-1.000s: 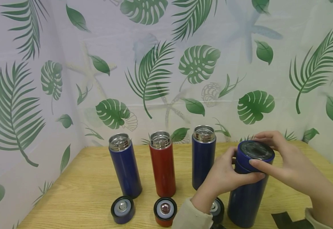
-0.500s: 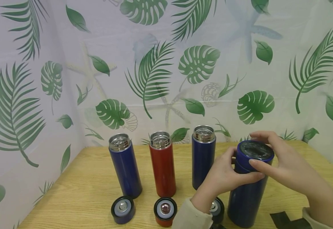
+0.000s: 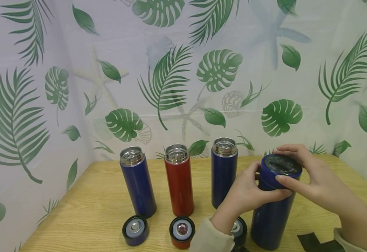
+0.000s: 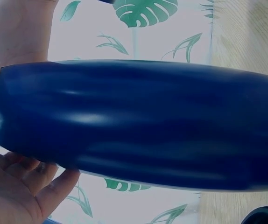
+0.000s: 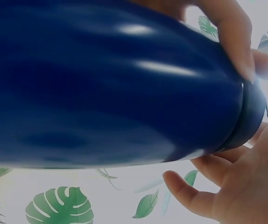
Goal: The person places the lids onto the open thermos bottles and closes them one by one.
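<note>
At the right of the head view a dark blue thermos bottle (image 3: 270,220) stands upright on the table with its blue, black-topped lid (image 3: 269,177) on. My left hand (image 3: 248,194) grips the bottle just below the lid, thumb across the front. Around the lid curl the fingers and thumb of my right hand (image 3: 319,183). Both wrist views are mostly filled by the bottle's glossy blue side. The left hand's fingers (image 4: 50,191) lie against it in the left wrist view, and the right hand (image 5: 246,182) reaches round the lid end in the right wrist view.
Two lidless blue bottles (image 3: 138,189) (image 3: 223,178) and a lidless red bottle (image 3: 179,189) stand to the left. Before them lie a blue lid (image 3: 135,241), a red lid (image 3: 181,244) and a dark lid (image 3: 241,234), undersides up. Black strap-like pieces (image 3: 309,241) lie at front right.
My right hand's fingers have shifted slightly left and round the lid's far side. The left hand, the bottle and the other bottles have stayed in place.
</note>
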{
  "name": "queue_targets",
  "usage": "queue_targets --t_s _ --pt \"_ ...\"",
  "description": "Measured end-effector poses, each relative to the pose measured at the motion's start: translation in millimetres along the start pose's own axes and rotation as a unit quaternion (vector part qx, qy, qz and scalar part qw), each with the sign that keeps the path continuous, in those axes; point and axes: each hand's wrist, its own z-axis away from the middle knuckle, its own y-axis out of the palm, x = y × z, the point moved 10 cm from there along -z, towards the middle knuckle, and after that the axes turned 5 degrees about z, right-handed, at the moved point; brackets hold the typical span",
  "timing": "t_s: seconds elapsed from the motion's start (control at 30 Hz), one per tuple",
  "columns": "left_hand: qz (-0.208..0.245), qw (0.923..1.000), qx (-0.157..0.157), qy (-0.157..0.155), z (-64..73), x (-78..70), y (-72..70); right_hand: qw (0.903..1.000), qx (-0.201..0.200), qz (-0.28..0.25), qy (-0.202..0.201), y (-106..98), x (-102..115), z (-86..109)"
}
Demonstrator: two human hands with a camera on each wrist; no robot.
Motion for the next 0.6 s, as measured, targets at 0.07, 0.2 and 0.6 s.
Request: queue_targets --t_s 0.07,0.2,0.6 --pt "-0.003 1.0000 -0.002 0.002 0.0 -0.3 -0.4 0.9999 -0.005 0.005 0.010 -1 -1 -0.4" --pt "-0.007 1.0000 -0.005 0.004 -0.1 -0.9 -0.7 0.9988 -0.005 0.021 0.045 0 -7 -0.3" --pt "-0.001 1.0000 -0.001 -0.003 -0.2 -0.1 -0.5 0.9941 0.001 0.059 0.091 0 -13 -0.6"
